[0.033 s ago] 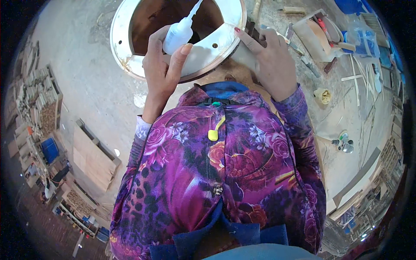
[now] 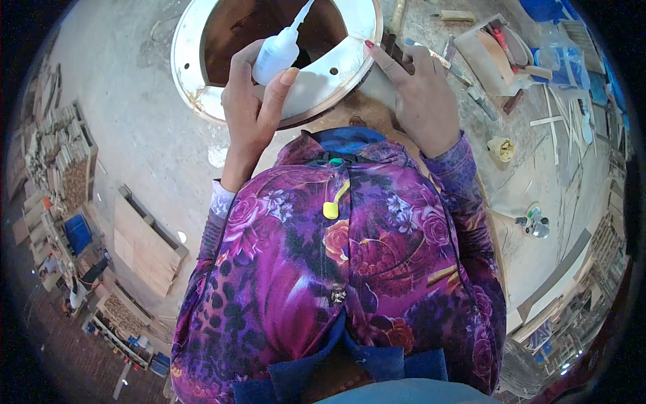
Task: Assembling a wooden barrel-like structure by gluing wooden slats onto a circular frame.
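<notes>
My left hand is wrapped round a small white squeeze bottle with a long thin nozzle pointing up and to the right. The bottle is over a round, white-topped wooden piece with a large dark opening and small holes in its rim. My right hand has its index finger stretched out, the tip touching the right side of the white rim. Its other fingers are partly bent. A dark brown piece shows between those fingers and the index finger; I cannot tell whether it is touched.
On the floor at right lie a wooden box with red-handled tools, a clear plastic bag, thin wood strips and a small yellowish cup. Stacked wood pieces and a flat board are at left.
My right index fingertip has shifted very slightly farther up along the white rim. My left hand and the bottle stay in place.
</notes>
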`<action>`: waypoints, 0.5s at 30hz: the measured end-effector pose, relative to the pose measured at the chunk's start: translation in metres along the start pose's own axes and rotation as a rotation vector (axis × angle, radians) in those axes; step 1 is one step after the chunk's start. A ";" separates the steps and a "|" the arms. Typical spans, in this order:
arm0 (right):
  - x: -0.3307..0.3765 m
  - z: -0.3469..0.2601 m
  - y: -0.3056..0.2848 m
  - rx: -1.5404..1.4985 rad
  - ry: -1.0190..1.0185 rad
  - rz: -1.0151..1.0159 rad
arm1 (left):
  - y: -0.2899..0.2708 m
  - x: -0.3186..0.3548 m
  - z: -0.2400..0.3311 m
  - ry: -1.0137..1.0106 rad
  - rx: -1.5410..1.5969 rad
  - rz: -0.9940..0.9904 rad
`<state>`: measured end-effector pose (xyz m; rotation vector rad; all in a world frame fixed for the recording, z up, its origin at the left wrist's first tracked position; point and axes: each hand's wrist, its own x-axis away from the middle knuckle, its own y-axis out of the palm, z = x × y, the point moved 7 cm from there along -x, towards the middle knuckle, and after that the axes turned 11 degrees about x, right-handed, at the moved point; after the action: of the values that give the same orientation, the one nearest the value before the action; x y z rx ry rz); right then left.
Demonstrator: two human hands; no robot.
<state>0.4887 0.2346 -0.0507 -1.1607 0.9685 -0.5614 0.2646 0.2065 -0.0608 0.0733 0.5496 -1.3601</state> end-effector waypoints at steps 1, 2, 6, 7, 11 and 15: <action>0.002 0.000 0.000 0.000 0.001 0.000 | 0.000 0.000 0.000 0.010 -0.021 -0.012; 0.005 -0.001 0.000 -0.044 -0.002 -0.031 | 0.001 -0.001 0.001 0.021 -0.042 -0.024; 0.014 -0.005 0.006 -0.099 0.033 -0.133 | 0.003 0.001 -0.001 0.003 -0.027 -0.013; 0.014 -0.004 0.008 -0.099 0.036 -0.135 | 0.003 0.001 0.001 0.012 -0.035 -0.016; 0.007 0.007 0.010 -0.109 0.075 -0.037 | 0.005 0.001 0.000 0.001 -0.020 -0.033; -0.003 0.017 0.007 -0.305 0.117 0.012 | 0.007 0.002 0.000 -0.010 0.001 -0.024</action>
<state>0.5010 0.2477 -0.0551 -1.4031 1.1901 -0.4863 0.2710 0.2061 -0.0640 0.0610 0.5428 -1.3839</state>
